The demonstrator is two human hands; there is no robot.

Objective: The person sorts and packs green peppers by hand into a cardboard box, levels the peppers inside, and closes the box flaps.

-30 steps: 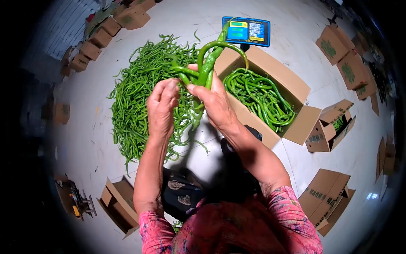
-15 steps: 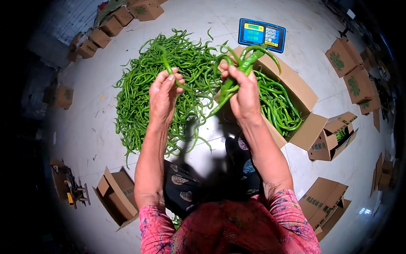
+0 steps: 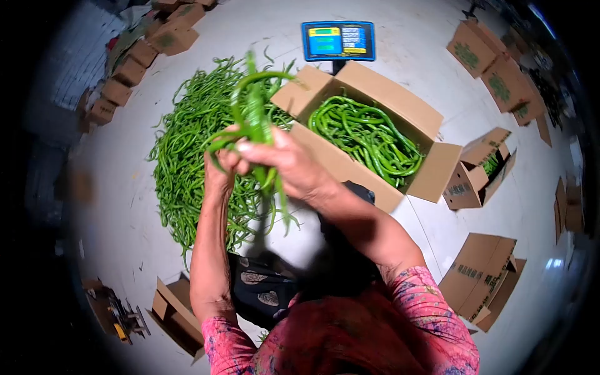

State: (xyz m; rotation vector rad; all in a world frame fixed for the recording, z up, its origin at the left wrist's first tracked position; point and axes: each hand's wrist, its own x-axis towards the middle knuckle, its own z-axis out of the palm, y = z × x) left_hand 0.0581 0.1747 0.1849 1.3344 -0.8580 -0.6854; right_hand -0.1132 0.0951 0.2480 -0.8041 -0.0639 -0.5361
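My right hand [image 3: 284,164] is wrapped round a bunch of long green peppers [image 3: 255,112], held up in front of me and slightly blurred. Close against it on the left is my left hand [image 3: 220,165], its fingers bent at the bunch's lower left side and partly hidden by peppers; what it grips is too blurred to make out. Behind both hands a large pile of green peppers [image 3: 181,144] lies on the floor. To the right, an open cardboard box [image 3: 400,94] holds more long green peppers [image 3: 369,137].
A blue-framed scale display [image 3: 338,41] stands behind the box. Smaller open cartons lie at the right [image 3: 465,187], lower right [image 3: 478,275] and lower left [image 3: 178,319]. More boxes line the far left [image 3: 130,70] and far right [image 3: 512,94].
My hands have come back together, with the bunch moved left and the left hand now against it. The single pepper that was upright in my left hand is no longer distinct. The view has shifted.
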